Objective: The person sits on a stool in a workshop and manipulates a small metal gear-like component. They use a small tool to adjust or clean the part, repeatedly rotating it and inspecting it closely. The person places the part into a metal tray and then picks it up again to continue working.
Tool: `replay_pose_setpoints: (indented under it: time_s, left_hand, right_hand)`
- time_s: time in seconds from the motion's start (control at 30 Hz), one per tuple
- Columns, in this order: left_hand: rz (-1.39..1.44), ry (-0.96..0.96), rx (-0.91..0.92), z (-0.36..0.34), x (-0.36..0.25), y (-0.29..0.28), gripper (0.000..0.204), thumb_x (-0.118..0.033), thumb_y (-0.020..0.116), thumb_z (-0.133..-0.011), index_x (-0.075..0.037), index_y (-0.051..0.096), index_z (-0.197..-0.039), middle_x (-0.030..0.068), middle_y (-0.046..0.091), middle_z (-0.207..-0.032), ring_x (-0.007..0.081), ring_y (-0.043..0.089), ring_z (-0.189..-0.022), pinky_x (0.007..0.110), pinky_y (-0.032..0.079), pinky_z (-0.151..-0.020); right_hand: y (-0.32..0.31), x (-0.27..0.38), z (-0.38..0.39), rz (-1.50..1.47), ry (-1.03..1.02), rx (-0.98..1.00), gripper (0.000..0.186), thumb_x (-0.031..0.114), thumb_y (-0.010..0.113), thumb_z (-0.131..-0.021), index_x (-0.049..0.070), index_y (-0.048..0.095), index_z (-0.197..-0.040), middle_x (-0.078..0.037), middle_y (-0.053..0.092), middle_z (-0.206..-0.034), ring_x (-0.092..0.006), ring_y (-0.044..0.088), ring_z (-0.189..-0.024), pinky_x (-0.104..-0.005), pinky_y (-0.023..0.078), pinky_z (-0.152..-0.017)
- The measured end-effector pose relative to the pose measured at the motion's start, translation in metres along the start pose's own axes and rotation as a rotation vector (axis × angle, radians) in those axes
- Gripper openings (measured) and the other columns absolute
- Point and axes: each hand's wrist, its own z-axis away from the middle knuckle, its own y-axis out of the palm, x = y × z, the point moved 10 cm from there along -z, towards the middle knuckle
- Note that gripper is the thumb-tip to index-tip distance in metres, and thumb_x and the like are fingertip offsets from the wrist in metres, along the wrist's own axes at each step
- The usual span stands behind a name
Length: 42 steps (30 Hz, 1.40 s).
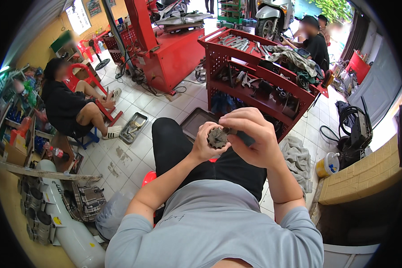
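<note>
In front of my lap, my left hand [202,149] is wrapped round a dark grey, round metal part with a toothed rim [217,138]. Its notched end faces up towards me. Close against its right side, my right hand [253,138] has its thumb and fingers bent together in a pinch. A small dark piece seems to sit at those fingertips, too small to name. Beyond both hands, a dark shallow metal tray [197,121] lies on the tiled floor, partly hidden by them.
A red tool trolley [259,73] with spanners and rags stands ahead. Left lies a metal tray of parts [133,127], near a seated person [71,102]. Another person [317,44] is by a motorbike [269,20]. Right are a grey cloth [297,156] and plastic bucket [327,165].
</note>
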Motion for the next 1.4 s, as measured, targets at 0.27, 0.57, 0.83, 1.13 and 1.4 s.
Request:
replay_pose_setpoints:
  time_s: [0.27, 0.57, 0.83, 1.13, 1.4]
  left_hand:
    - [0.000, 0.012, 0.016, 0.000, 0.000, 0.001, 0.055, -0.023, 0.090, -0.064, -0.006, 0.061, -0.108, 0.0096, 0.062, -0.106, 0.0297, 0.061, -0.099, 0.042, 0.046, -0.091]
    - [-0.070, 0.056, 0.027, -0.001, -0.009, 0.000, 0.054, -0.021, 0.087, -0.062, -0.007, 0.063, -0.109, 0.0098, 0.061, -0.108, 0.0308, 0.059, -0.104, 0.042, 0.044, -0.095]
    - [0.001, -0.039, 0.031, 0.001, 0.007, 0.002, 0.054, -0.019, 0.087, -0.060, -0.008, 0.063, -0.108, 0.0094, 0.062, -0.107, 0.0304, 0.059, -0.104, 0.042, 0.043, -0.096]
    - [0.027, -0.039, -0.014, -0.001, -0.001, -0.004, 0.053, -0.021, 0.087, -0.063, -0.007, 0.060, -0.106, 0.0094, 0.061, -0.106, 0.0301, 0.058, -0.100, 0.043, 0.044, -0.091]
    - [0.007, -0.053, 0.014, 0.000, 0.001, -0.002, 0.053, -0.021, 0.087, -0.063, -0.007, 0.060, -0.106, 0.0095, 0.061, -0.107, 0.0306, 0.059, -0.101, 0.043, 0.044, -0.092]
  right_hand:
    - [0.001, -0.018, 0.011, -0.082, 0.171, -0.040, 0.034, 0.000, 0.075, -0.077, 0.006, 0.072, -0.110, -0.006, 0.069, -0.098, -0.0240, 0.065, -0.092, -0.0363, 0.048, -0.084]
    - [0.004, -0.010, 0.009, 0.032, 0.071, 0.019, 0.037, 0.005, 0.080, -0.074, 0.009, 0.072, -0.110, -0.005, 0.068, -0.098, -0.0229, 0.064, -0.093, -0.0358, 0.047, -0.085]
    - [0.005, 0.006, 0.002, -0.027, -0.090, 0.031, 0.040, 0.001, 0.077, -0.072, 0.007, 0.071, -0.111, -0.007, 0.067, -0.100, -0.0252, 0.064, -0.094, -0.0371, 0.047, -0.083]
    - [0.000, 0.010, -0.001, -0.031, -0.051, -0.020, 0.038, -0.001, 0.075, -0.074, 0.006, 0.070, -0.111, -0.007, 0.067, -0.100, -0.0265, 0.064, -0.094, -0.0372, 0.047, -0.082]
    - [0.000, 0.001, 0.002, -0.068, 0.030, -0.032, 0.039, -0.002, 0.073, -0.075, 0.006, 0.070, -0.113, -0.007, 0.067, -0.100, -0.0261, 0.064, -0.094, -0.0380, 0.047, -0.083]
